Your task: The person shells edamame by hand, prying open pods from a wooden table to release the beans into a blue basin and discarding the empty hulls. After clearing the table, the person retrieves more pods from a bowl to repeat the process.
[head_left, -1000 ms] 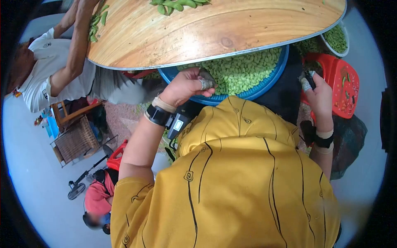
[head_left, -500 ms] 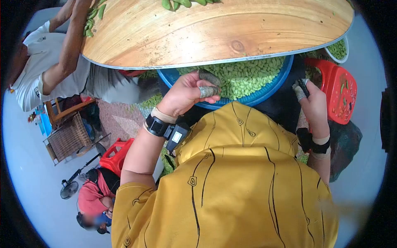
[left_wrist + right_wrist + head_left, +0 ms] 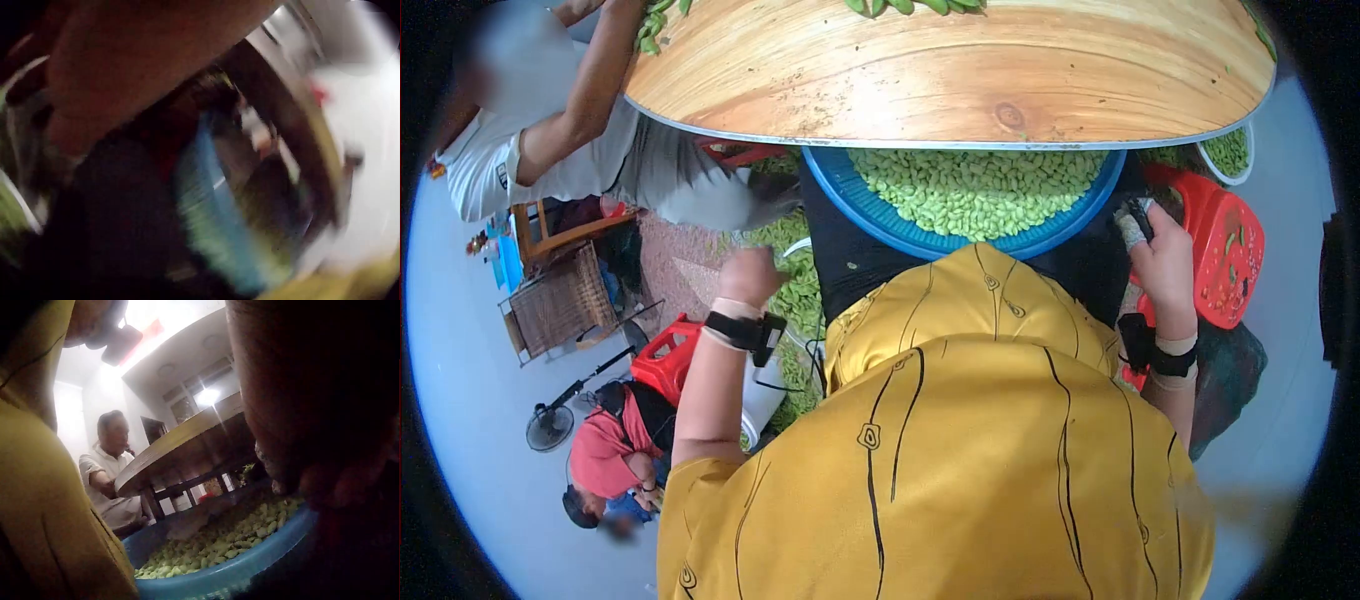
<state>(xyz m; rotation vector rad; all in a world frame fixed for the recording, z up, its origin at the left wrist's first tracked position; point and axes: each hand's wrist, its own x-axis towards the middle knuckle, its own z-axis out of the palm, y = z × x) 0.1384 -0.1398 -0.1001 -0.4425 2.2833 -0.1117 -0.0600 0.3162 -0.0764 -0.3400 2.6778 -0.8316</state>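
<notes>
1. Main stuff first: the shelled green beans (image 3: pixel 980 200) sit heaped in a blue basin (image 3: pixel 878 225) that looks to be on the person's lap, its far side tucked beneath the worktop (image 3: pixel 940 115). My guess is that's so beans can drop straight in without any reaching.

2. Right hand (image 3: pixel 1168 255) is just beside the basin, on its right. Fingers are bent in toward the thumb, with grey wrapping (image 3: pixel 1132 228) on the tip, probably to save the skin from pod edges. Can't tell from my end if anything's pinched there; the right wrist feed is too dark.

3. Left hand (image 3: pixel 750 275) is out left of the basin, next to a mass of green pods (image 3: pixel 802 285) down low. I see mostly the back of it and the left wrist feed is smeared, so how far the fingers are open, or what they've got, I can't say. I'd read it as placed there for the pod supply.

4. Further out: more pods on the worktop's far part, a red stool (image 3: pixel 1225 290) with scraps on it right of the right hand, and someone in a pale shirt (image 3: pixel 565 150) at the worktop's left, presumably sharing the work.
</notes>
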